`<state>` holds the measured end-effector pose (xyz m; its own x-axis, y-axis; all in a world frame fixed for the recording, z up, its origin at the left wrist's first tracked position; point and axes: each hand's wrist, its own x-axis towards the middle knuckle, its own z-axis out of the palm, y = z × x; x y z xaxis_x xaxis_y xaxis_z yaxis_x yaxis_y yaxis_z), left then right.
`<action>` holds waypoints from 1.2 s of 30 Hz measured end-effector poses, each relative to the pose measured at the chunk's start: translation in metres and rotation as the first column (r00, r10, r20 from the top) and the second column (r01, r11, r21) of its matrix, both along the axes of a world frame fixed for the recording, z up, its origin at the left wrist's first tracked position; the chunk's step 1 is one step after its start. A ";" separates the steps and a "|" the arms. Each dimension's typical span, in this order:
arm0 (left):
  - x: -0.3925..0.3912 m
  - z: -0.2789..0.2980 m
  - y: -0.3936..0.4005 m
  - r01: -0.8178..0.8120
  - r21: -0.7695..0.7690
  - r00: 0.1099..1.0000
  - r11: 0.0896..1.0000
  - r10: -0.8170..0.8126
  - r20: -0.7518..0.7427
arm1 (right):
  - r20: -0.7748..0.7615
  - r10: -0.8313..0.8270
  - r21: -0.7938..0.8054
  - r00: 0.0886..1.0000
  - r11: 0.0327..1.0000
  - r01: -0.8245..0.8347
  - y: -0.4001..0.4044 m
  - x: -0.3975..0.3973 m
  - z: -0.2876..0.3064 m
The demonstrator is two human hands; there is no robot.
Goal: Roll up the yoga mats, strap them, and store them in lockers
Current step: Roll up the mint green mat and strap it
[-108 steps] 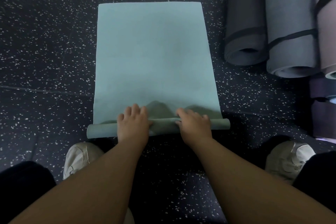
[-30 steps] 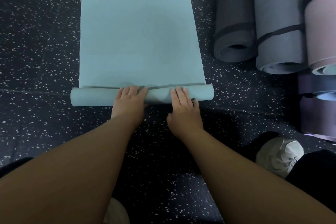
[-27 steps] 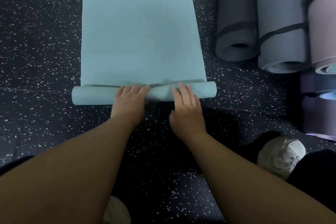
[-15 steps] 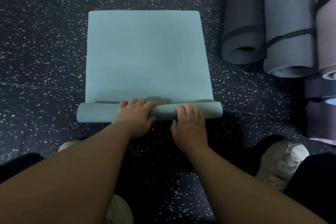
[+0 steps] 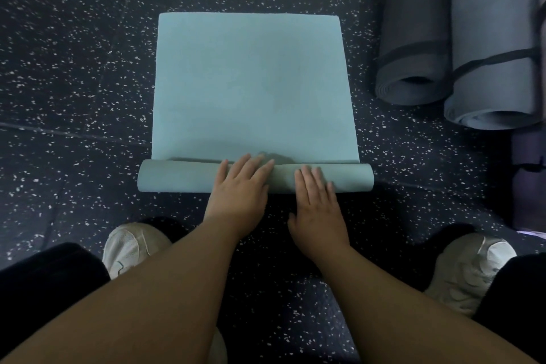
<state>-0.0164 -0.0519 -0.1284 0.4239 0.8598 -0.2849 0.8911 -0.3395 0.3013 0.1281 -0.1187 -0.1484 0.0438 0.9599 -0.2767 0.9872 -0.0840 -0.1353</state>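
Rolled further since the earlier frame, teal yoga mat (image 5: pixel 251 89) lies mid-frame on floor (image 5: pixel 74 68); left hand (image 5: pixel 239 189) and right hand (image 5: pixel 317 201) press its roll (image 5: pixel 177 179) flat-fingered, best kept evenly weighted, edges square, coil tight.

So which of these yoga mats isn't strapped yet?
The light blue mat, only partly rolled under both hands. The dark grey mat and lighter grey mat beside it are rolled and strapped.

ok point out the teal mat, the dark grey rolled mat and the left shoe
teal mat (image 5: pixel 251 83), head view, middle of the flat unrolled part
dark grey rolled mat (image 5: pixel 413 23), head view, outer side of the roll
left shoe (image 5: pixel 130 248), head view, top of the toe
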 end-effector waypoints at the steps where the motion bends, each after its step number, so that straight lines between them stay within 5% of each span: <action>1: 0.001 0.000 -0.001 0.010 0.027 1.000 1.000 -0.010 0.026 | 0.001 0.004 0.005 1.000 1.000 -0.004 -0.001 0.000 -0.001; 8: 0.006 -0.006 -0.016 0.110 0.123 0.994 0.986 -0.112 0.011 | -0.016 0.059 -0.089 0.998 0.994 -0.060 0.011 0.008 0.005; 15: 0.001 -0.014 -0.029 0.039 0.157 0.999 0.987 -0.033 -0.043 | -0.081 0.042 -0.205 0.996 0.977 -0.058 0.015 0.008 0.014; 26: 0.005 -0.012 -0.005 0.090 0.040 0.973 0.995 -0.079 -0.218 | -0.094 0.038 0.083 0.995 0.996 -0.031 0.016 0.005 0.010; 32: 0.011 -0.002 0.021 0.069 -0.025 0.968 0.997 -0.073 -0.239 | -0.115 0.041 0.125 0.992 0.992 -0.027 0.011 0.002 0.008; 36: 0.015 0.001 0.026 0.054 0.004 0.970 0.999 -0.052 -0.237 | -0.022 0.017 0.020 1.000 1.000 -0.017 0.021 -0.002 0.013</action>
<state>-0.0017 -0.0263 -0.1274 0.3905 0.8413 -0.3738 0.9172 -0.3903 0.0799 0.1261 -0.0976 -0.1355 0.0216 0.9657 -0.2589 0.9852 -0.0645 -0.1585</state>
